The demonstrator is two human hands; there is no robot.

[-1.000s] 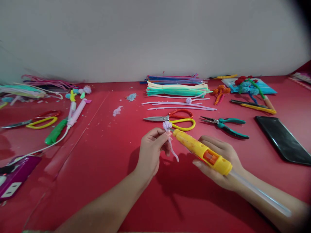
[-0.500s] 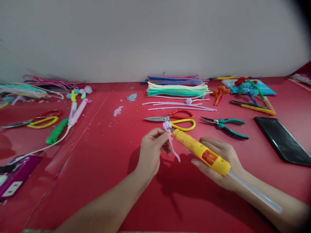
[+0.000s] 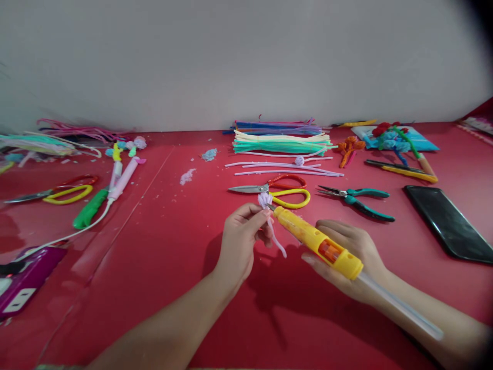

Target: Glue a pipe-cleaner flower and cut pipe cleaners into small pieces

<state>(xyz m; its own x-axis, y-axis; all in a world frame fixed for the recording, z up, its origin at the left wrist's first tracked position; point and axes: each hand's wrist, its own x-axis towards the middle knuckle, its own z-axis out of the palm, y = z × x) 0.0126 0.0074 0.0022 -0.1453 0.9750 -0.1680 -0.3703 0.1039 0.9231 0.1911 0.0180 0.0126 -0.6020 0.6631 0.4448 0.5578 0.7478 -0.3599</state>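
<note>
Between its thumb and fingers, my left hand [image 3: 243, 234] pinches a small lilac pipe-cleaner flower [image 3: 264, 200] with a stem end hanging below. Closed round a yellow hot glue gun [image 3: 308, 234] is my right hand [image 3: 352, 252]. The gun's metal tip points at the underside of the flower; whether it touches I cannot tell. From the gun's rear a clear glue stick [image 3: 402, 306] sticks out. Scissors with one red and one yellow handle [image 3: 290, 198] lie just beyond the flower. Green-handled pliers [image 3: 365, 200] are to their right.
Lilac pipe cleaners [image 3: 288, 173] and a green bundle [image 3: 277, 147] lie at the back. A phone [image 3: 449, 221] is at right, near a cutter knife [image 3: 400, 170]. On the left are other scissors [image 3: 69, 194], a pink glue gun [image 3: 123, 180] and a purple power strip [image 3: 33, 280].
The yellow glue gun has shifted very slightly left at its rear, together with my right hand. My left hand and the flower stay in place.
</note>
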